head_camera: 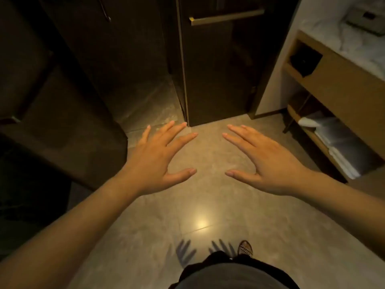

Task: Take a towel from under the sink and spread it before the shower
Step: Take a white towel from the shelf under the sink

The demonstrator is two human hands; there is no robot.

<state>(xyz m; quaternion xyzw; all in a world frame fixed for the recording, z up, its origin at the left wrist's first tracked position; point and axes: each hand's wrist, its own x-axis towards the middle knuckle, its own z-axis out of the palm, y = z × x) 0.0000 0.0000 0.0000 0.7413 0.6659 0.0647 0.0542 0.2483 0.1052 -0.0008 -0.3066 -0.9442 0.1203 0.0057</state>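
glossy stone floor (pixel 208 215), folded towels (pixel 341 147)

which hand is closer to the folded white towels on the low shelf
Right. The right hand is open above the floor, with the folded white towels off to its right; the left hand is on the right hand's far side, farther from them.

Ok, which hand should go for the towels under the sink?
Right, probably. The right hand is open, empty and nearest the folded towels low on that side; the left hand, also empty, would have to reach across.
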